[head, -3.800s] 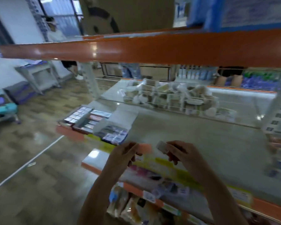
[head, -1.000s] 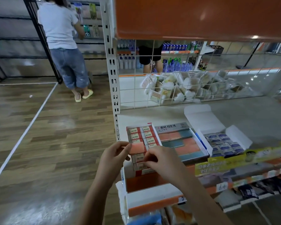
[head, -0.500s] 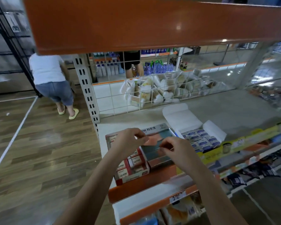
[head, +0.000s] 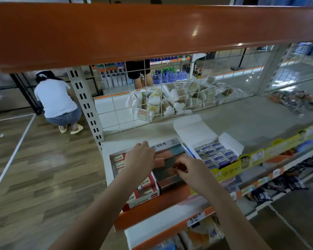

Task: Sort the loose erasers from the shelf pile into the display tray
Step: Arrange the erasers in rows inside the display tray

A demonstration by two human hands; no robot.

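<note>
A display tray with orange-and-teal erasers stands on the shelf in front of me. Both hands are over it. My left hand holds the left end of an orange-and-teal eraser lying across the tray's rows. My right hand pinches its right end between thumb and fingers. To the left sits a box of red-and-white wrapped erasers, partly hidden under my left forearm. To the right an open white box holds blue-labelled erasers.
An orange shelf beam hangs close overhead. A wire grid with bagged cotton swabs backs the grey shelf. A person in a white shirt crouches on the aisle floor at left. Lower shelves hold packets.
My view has come closer and lower over the tray. Both hands have lowered the orange-and-teal eraser from above the tray down onto its rows. The person at left has crouched.
</note>
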